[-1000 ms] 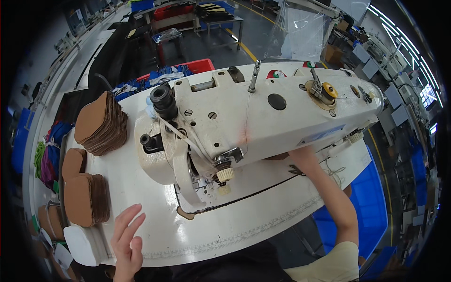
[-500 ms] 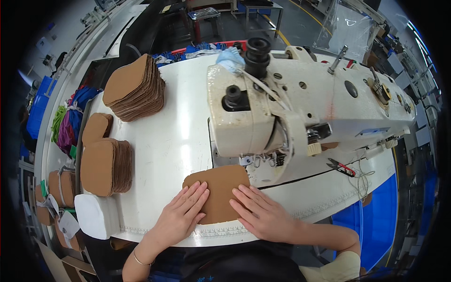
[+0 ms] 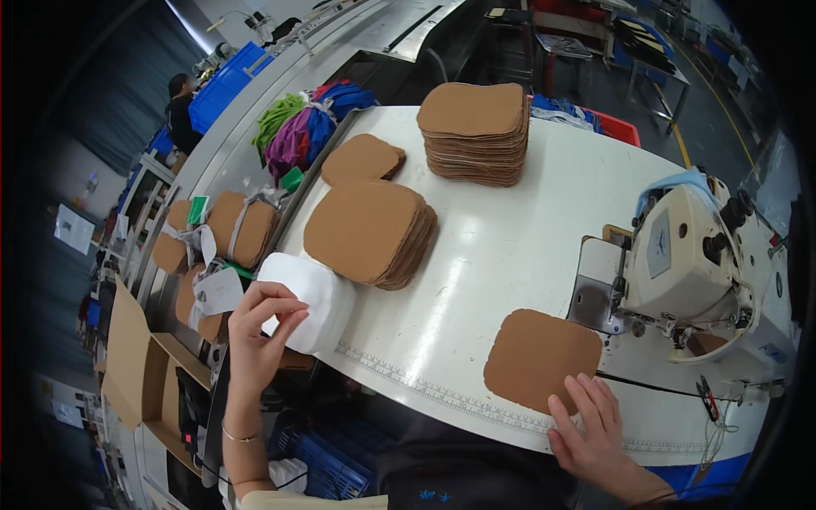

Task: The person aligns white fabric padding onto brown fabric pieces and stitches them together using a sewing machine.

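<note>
1. Left hand (image 3: 262,327) is over the white stack (image 3: 333,302); cannot tell whether its grip pinches anything.
2. Right hand (image 3: 591,433): grip spread, touching brown piece (image 3: 537,357).
3. Brown piece lies on desk (image 3: 450,327), near sewing machine (image 3: 676,242).

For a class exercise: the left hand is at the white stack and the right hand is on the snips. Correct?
Not quite: the head view shows the right hand on the brown panel, not the snips. The left hand is indeed at the white stack.
</note>
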A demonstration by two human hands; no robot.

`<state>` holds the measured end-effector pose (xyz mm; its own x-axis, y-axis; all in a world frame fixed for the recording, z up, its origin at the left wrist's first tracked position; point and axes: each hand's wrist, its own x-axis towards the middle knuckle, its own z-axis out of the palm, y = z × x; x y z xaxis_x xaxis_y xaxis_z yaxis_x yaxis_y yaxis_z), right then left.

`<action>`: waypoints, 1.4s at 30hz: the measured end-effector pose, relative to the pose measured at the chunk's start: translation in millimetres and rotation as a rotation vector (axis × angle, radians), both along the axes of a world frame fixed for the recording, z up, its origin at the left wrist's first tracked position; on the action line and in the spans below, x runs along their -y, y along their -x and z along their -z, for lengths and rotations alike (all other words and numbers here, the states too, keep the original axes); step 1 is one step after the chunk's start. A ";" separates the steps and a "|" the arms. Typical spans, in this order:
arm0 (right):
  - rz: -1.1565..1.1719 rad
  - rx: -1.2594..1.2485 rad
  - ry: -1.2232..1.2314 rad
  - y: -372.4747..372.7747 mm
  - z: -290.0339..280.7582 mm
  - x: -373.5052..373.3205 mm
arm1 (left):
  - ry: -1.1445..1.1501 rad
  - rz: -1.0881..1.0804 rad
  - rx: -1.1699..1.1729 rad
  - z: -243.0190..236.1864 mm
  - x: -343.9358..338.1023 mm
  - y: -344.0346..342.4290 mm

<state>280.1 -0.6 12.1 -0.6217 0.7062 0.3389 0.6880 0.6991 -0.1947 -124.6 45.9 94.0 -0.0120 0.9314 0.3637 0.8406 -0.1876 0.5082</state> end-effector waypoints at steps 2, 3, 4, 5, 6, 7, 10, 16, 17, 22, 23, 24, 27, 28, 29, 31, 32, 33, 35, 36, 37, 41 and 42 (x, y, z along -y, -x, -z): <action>-0.049 -0.009 -0.027 10.7 -5.7 -6.6 | 0.115 0.039 -0.116 -0.3 6.9 24.0; -0.109 -0.026 -0.041 18.4 -6.5 -10.9 | 0.190 0.069 -0.156 3.6 9.6 30.5; -0.160 -0.041 -0.050 26.8 -6.6 -15.1 | 0.114 0.125 -0.292 9.8 10.5 34.0; -0.174 -0.036 -0.059 36.3 -6.1 -19.9 | 0.091 0.183 -0.434 16.0 10.7 35.6; -0.237 -0.069 -0.042 47.5 -5.4 -24.0 | 0.032 0.213 -0.563 20.5 10.3 37.2; -0.294 -0.093 -0.005 59.8 -4.9 -29.0 | 0.012 0.215 -0.560 23.9 8.4 38.6; -0.419 -0.140 -0.054 102.4 -6.3 -48.5 | 0.071 0.226 -0.316 23.7 -0.5 46.8; -0.552 -0.239 -0.142 211.9 -3.4 -90.1 | 0.287 0.162 0.151 33.9 -5.9 69.2; -0.595 -0.276 -0.140 224.5 -0.9 -93.5 | 0.260 0.167 0.171 40.3 -5.9 75.4; -0.578 -0.221 -0.069 247.3 4.8 -97.4 | 0.139 0.045 1.168 44.8 -9.0 131.3; -0.577 -0.140 -0.010 245.9 2.6 -97.0 | -0.091 -0.035 1.594 33.3 -2.5 141.9; -0.565 -0.220 -0.040 244.1 -0.7 -96.8 | -0.219 0.206 1.758 19.5 -0.5 149.5; -0.531 -0.379 0.119 231.7 -13.7 -91.6 | -0.484 -0.059 1.057 -2.7 22.6 119.4; -0.543 -0.710 0.565 222.8 -17.7 -84.3 | -0.421 -0.198 0.834 5.0 32.4 87.8; -0.529 -1.027 0.986 213.5 -20.4 -78.4 | -0.358 -0.173 0.534 14.2 43.1 52.0; -0.467 -1.357 1.536 194.4 -21.9 -58.9 | -0.054 0.360 0.232 28.2 42.7 -3.2; -0.334 -1.441 1.639 178.9 -21.5 -48.3 | -0.028 0.496 0.231 37.5 38.1 -30.9; -0.243 -1.555 1.714 163.0 -19.9 -39.3 | 0.117 0.563 0.157 44.0 30.3 -52.7; -0.002 -1.511 1.591 136.6 -13.9 -23.1 | -0.006 0.574 0.179 46.8 15.1 -75.5; 0.208 -1.463 1.498 122.3 -11.4 -16.3 | -0.074 0.560 0.124 48.1 8.9 -86.4; 0.195 -1.492 1.454 106.5 -9.8 -10.2 | -0.025 0.547 0.167 49.2 1.0 -93.3; 0.276 -1.250 1.360 50.2 -9.5 13.1 | 0.645 0.794 0.848 69.5 -17.0 -129.3; 0.268 -1.243 1.347 38.4 -9.8 18.1 | 1.062 0.888 1.094 74.8 -18.6 -134.1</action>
